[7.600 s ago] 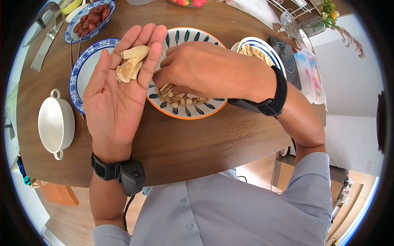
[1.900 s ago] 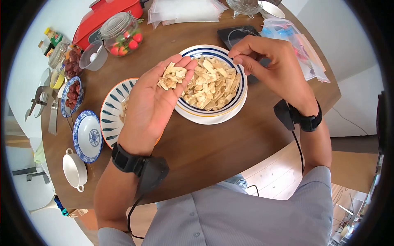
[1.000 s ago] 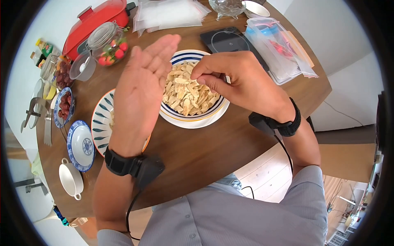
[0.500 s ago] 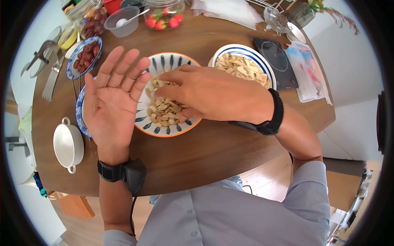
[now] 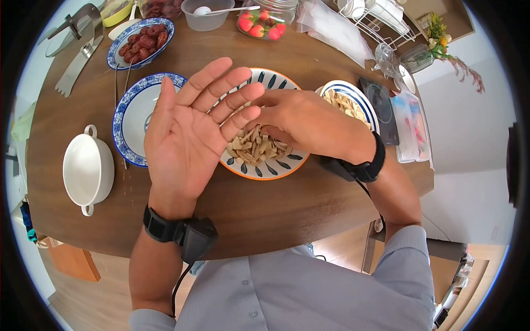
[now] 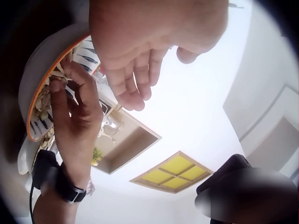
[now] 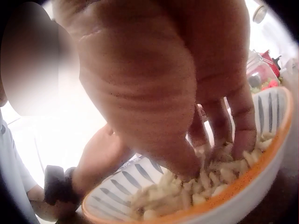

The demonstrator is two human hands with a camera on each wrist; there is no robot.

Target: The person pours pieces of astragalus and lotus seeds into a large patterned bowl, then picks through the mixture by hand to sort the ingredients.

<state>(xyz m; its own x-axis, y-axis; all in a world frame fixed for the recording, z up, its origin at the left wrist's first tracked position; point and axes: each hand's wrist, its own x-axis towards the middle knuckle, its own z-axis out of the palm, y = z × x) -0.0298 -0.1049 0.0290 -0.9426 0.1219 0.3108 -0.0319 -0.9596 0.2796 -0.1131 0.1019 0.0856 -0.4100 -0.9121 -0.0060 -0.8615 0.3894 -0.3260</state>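
My left hand [image 5: 190,132] is held palm up with its fingers spread and nothing on it, overlapping the left side of the orange-rimmed bowl [image 5: 301,159] in the head view. In that bowl lies a heap of pale dried slices [image 5: 255,149], like dried root. The right hand [image 5: 309,124] reaches down into this heap. Its thumb and fingers [image 7: 243,126] dig among the slices in the right wrist view, and the left wrist view shows slices between thumb and forefinger. Behind the right hand stands a blue-striped bowl [image 5: 369,105] with larger pale slices [image 5: 345,105].
A blue-and-white bowl [image 5: 126,116] and a white two-handled cup [image 5: 88,168] stand at the left. Farther back are a bowl of red dates [image 5: 144,44], a plastic tub [image 5: 207,21] with a spoon, and a jar of strawberries [image 5: 262,23]. A black hotplate [image 5: 381,107] is at the right.
Slices lay on the left palm earlier; it tipped over the blue-striped bowl and is now bare. Both hands have come back left, and the right hand has sunk into the orange-rimmed bowl.
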